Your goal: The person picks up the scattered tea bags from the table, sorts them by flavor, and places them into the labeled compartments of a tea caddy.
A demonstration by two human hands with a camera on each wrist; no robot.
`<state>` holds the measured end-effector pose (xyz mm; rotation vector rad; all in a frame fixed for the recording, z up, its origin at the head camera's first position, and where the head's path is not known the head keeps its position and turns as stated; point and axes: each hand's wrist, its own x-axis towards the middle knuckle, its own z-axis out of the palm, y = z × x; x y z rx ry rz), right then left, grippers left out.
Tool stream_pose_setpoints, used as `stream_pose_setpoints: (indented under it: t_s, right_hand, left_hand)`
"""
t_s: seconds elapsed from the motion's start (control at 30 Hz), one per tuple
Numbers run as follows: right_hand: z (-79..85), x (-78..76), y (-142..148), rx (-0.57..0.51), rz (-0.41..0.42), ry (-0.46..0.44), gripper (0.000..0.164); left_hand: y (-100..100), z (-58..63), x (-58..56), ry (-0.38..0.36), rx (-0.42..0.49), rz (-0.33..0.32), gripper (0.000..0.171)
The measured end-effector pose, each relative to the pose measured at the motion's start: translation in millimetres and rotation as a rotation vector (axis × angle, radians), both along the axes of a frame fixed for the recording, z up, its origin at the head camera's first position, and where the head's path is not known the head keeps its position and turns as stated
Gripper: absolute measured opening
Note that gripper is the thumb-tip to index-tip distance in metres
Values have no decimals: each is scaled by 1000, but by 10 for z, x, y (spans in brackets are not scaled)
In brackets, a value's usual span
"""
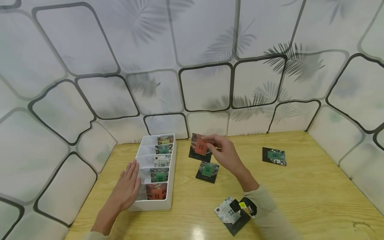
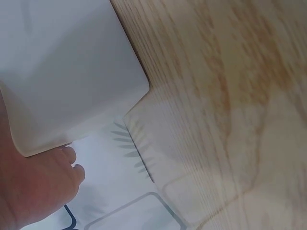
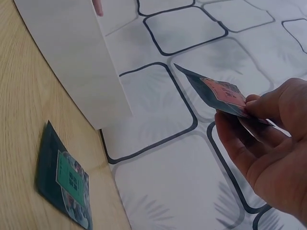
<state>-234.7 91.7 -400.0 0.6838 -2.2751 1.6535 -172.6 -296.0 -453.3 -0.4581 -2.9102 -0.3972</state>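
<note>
My right hand (image 1: 223,153) pinches a dark sachet with a red label (image 1: 200,147) between thumb and fingers, raised off the table. In the right wrist view the thumb lies on its label side (image 3: 225,93) and the fingers are under it. On the table just below lies a green-labelled sachet (image 1: 207,170). My left hand (image 1: 126,186) rests with straight fingers along the left rim of a white divided box (image 1: 169,186). Its compartments hold upright sachets, among them a red one (image 1: 156,192) at the front and a green one (image 1: 159,175) behind it.
A white-labelled sachet (image 1: 229,213) lies near the front, partly overlapped by my right wrist's camera band (image 1: 248,206). Another green-labelled sachet (image 1: 274,155) lies at the right on the wooden table (image 1: 306,186). A patterned curtain (image 1: 207,90) encloses the table's back and sides.
</note>
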Motion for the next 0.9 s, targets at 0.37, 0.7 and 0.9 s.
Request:
stream_pose_setpoints:
  t_s: [0.37, 0.7, 0.9]
  right_hand:
    - [22, 156, -371, -40, 79, 0, 22]
    - [89, 267, -743, -81, 135, 14, 21]
    - [86, 331, -938, -91, 148, 28, 22]
  left_hand:
    - [3, -5, -10, -1, 9, -9, 56]
    - [10, 22, 0, -18, 12, -3, 57]
    - [9, 19, -6, -25, 23, -5, 57]
